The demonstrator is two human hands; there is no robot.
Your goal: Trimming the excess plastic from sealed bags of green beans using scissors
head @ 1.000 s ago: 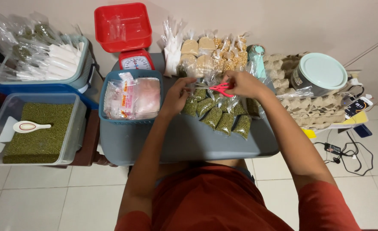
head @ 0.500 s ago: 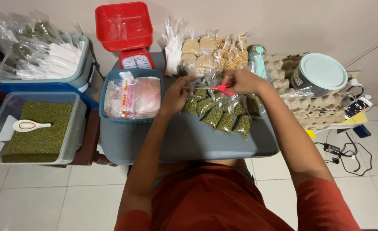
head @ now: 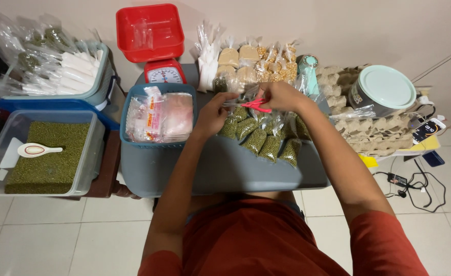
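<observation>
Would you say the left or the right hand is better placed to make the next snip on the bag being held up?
Probably the right. The right hand already grips the red scissors, blades pointing at the plastic bag top. The left hand pinches that bag above the green bean packets, so it looks busy steadying.

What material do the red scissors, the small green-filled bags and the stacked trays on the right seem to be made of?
Scissors: red handles look like glossy plastic; blades are too thin to judge, probably metal.
Small bags of green beans: thin clear plastic film, shiny and wrinkled.
Egg trays: matte grey-brown moulded paper pulp, with a bumpy cup pattern.
</observation>
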